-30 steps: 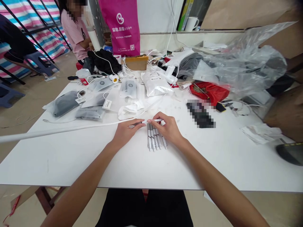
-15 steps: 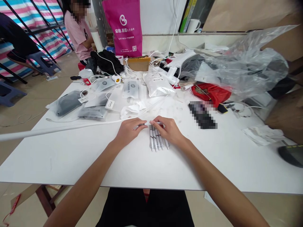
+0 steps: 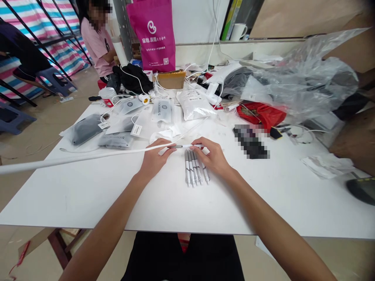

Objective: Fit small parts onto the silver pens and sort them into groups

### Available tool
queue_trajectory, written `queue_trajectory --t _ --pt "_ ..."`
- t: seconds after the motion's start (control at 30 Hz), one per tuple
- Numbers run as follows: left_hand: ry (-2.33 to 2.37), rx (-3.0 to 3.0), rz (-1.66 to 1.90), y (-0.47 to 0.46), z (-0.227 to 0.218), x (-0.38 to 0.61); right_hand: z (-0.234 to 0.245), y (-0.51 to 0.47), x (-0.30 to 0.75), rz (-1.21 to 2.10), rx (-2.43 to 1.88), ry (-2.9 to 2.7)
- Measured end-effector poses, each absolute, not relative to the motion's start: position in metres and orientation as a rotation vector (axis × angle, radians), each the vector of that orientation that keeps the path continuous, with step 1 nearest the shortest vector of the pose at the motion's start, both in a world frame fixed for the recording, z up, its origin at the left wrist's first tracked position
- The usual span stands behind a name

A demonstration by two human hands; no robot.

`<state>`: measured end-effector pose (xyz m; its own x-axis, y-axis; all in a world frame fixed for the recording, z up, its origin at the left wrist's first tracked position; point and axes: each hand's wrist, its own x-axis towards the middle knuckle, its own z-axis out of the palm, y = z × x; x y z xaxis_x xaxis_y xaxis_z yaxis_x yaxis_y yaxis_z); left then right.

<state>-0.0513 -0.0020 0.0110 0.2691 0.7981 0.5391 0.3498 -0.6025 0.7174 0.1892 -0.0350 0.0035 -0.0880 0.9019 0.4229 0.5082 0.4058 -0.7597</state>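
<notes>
A white pen with a grey grip (image 3: pixel 186 146) is held level between my two hands, just above the table. My left hand (image 3: pixel 156 156) pinches its grey end between thumb and fingertips. At the white end, my right hand (image 3: pixel 211 155) has thumb and fingers closed round the barrel. Below the held pen, several matching pens (image 3: pixel 192 168) lie side by side on the white table (image 3: pixel 140 207), their grey ends pointing away from me. Part of one pen in the row is hidden behind my right hand.
A white cable (image 3: pixel 88 155) crosses from the left edge past my left hand. Packed pouches (image 3: pixel 115 139) lie at the back left. A white plastic packet (image 3: pixel 195 104), a red bag (image 3: pixel 260 116) and a blurred-out dark object (image 3: pixel 251 142) are beyond my hands. A person (image 3: pixel 98 43) sits at the back left.
My hands have drawn slightly apart and lifted a little. More of the pen between them shows now, including its grey part. The row of pens has stayed in place.
</notes>
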Motion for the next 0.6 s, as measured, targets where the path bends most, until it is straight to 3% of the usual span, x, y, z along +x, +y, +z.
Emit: queue_trajectory --t 0.23,0.6 --pt "1.12 1.976 1.16 0.0044 0.0081 -0.0563 0.0042 -0.0341 0.1906 0.471 -1.207 -1.722" --pt "1.076 1.862 1.246 -0.0011 0.0163 -0.0542 0.0084 -0.0355 0.1897 0.679 -1.313 -1.627"
